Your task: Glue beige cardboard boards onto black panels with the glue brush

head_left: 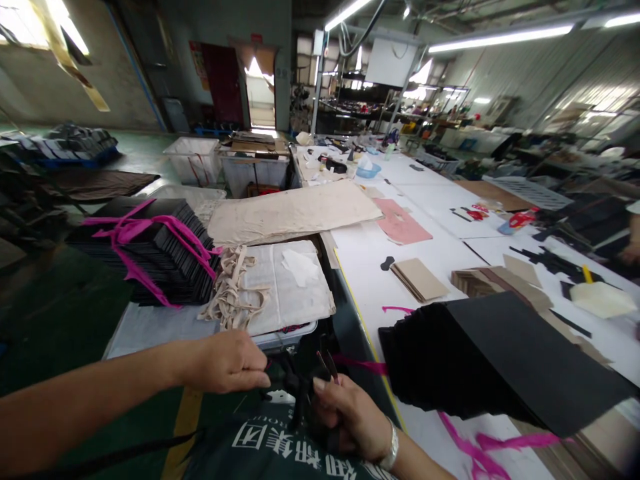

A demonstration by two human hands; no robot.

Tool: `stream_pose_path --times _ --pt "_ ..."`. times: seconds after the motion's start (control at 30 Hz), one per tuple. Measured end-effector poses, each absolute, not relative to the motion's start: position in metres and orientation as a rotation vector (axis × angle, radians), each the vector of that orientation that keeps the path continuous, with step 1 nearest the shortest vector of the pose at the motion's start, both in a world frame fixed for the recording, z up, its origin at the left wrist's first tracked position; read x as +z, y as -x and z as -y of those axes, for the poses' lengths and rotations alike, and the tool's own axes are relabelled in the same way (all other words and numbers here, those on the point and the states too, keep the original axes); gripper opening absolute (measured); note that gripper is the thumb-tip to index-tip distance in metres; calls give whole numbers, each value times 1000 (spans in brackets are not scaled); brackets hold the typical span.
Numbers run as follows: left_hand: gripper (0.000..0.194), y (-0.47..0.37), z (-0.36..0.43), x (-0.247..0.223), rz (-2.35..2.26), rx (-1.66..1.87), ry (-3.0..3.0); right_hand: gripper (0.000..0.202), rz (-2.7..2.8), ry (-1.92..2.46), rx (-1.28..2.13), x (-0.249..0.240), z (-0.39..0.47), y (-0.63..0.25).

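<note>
My left hand [230, 363] is closed, its thumb and fingers pinched at the end of a black strap [293, 380] in front of my body. My right hand [353, 413] is wrapped round a pair of thread snips [329, 365], whose two thin points stick up past the fingers. Dark strap material also bunches against the right fingers; how much of it they grip is hidden. Below both hands hangs a dark green apron [280, 440] with white lettering. Right of the hands, a fanned stack of black sheets [480, 360] lies on the white table [370, 300], with pink ties around and under it.
At left stands a black stack bound with pink strips [165, 247]. Beside it are beige straps [237, 287] on folded pale fabric [295, 287]. Long beige cloth [295, 210] lies behind. Brown card pieces [419, 279] and a pink sheet [403, 220] rest on the table. Another person's arm shows far right.
</note>
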State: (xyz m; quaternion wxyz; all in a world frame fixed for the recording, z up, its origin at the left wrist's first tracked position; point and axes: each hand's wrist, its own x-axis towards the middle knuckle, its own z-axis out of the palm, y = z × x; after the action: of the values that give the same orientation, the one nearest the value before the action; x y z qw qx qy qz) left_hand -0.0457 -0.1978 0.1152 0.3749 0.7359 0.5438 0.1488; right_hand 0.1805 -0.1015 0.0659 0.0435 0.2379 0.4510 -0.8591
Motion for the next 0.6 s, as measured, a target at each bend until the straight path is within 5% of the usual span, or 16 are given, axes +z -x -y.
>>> stream_pose_path --times 0.27,0.43,0.6 --pt "30 151 252 128 -1882 828 -1080 53 -801 -1265 -3063 52 89 -217" --pt "26 141 222 98 -1553 1490 -611 34 -755 -1246 -3377 35 41 -186" --pt "34 163 224 85 -1553 2015 -172 32 -777 -1625 -3209 -17 -2 -199"
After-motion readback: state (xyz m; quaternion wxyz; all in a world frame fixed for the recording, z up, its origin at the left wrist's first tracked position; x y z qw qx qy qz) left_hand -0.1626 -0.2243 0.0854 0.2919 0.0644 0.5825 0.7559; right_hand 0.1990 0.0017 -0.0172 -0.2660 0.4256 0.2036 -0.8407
